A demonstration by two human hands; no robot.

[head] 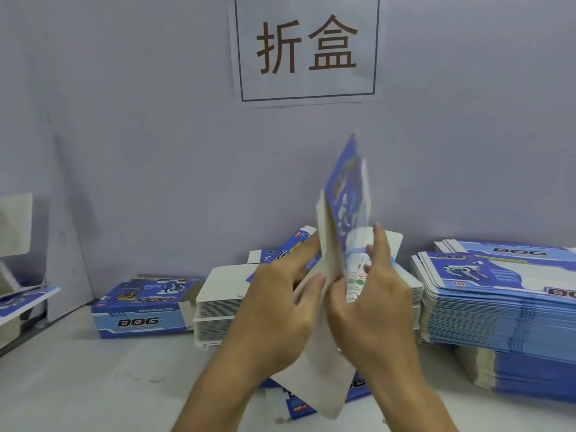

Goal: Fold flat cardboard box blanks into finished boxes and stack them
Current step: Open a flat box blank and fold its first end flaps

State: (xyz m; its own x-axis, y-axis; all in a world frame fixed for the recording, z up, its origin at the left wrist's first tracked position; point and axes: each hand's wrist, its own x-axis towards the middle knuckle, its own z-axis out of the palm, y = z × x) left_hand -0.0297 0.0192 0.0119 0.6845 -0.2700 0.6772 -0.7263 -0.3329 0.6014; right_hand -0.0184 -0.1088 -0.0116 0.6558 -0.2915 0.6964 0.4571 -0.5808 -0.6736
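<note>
**Mia:** What is closest to us?

**Ben:** Two bare arms reaching forward. The left hand (277,304) and the right hand (371,304) are both on one cardboard box blank (338,244). It stands up on its edge between them, over the white table (78,385), with its top tipped a bit to the right.

**Mia:** How do the hands hold it?

**Ben:** The left thumb and fingers pinch the plain white side. The right hand curls round the printed blue side, with two fingers pointing up along it. So both hands grip the blank.

**Mia:** Is it a box yet?

**Ben:** No. It looks nearly flat, only just starting to open. I think this is the step where the sides get pulled apart to make the box shape. The picture is blurry there, so I can't see the flaps well.

**Mia:** What comes next?

**Ben:** I would guess the hands need to push the sides open till the corners are square, then tuck in the end flaps. The card is thin, so it needs bending on the fold lines, not in the middle.

**Mia:** Where do done boxes go?

**Ben:** One finished box (145,310) with "DOG" on it sits on the table to the left, near the wall. Just beside it is a pile of white-side-up blanks (218,310). On the right is a tall pile of blue blanks (498,294).

**Mia:** And that paper on the wall?

**Ben:** A sign (307,48) with two big brown characters.
</note>
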